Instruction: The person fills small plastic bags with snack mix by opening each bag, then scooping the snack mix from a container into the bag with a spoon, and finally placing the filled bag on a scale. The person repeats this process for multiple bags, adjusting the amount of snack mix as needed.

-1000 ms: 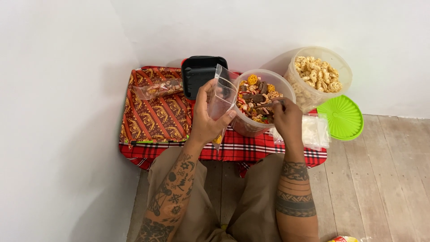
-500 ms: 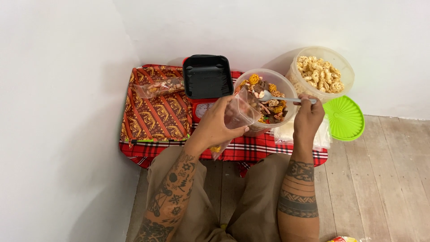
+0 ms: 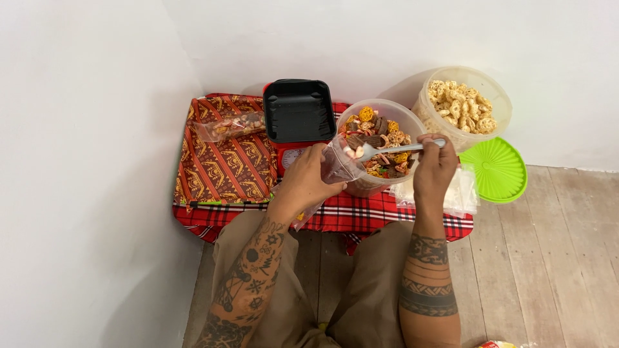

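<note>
My left hand [image 3: 307, 183] grips a clear plastic bag [image 3: 336, 166] and holds its mouth open beside the clear tub of mixed snacks [image 3: 412, 129]. My right hand [image 3: 431, 170] holds a metal spoon [image 3: 393, 149] by its handle. The spoon's bowl carries a few snack pieces and sits right at the bag's mouth, over the tub's near-left rim. The tub is filled with brown, orange and pale crackers.
A black tray [image 3: 298, 109] rests on a red scale behind the bag. A filled snack bag [image 3: 231, 125] lies on a patterned tray [image 3: 219, 169]. A second tub of pale ring crackers [image 3: 461, 108], a green lid [image 3: 495, 170] and spare bags [image 3: 459, 192] lie to the right.
The spoon rose out of the tub loaded with snacks and swung left to the bag's mouth. My left hand tilted the bag down toward the tub.
</note>
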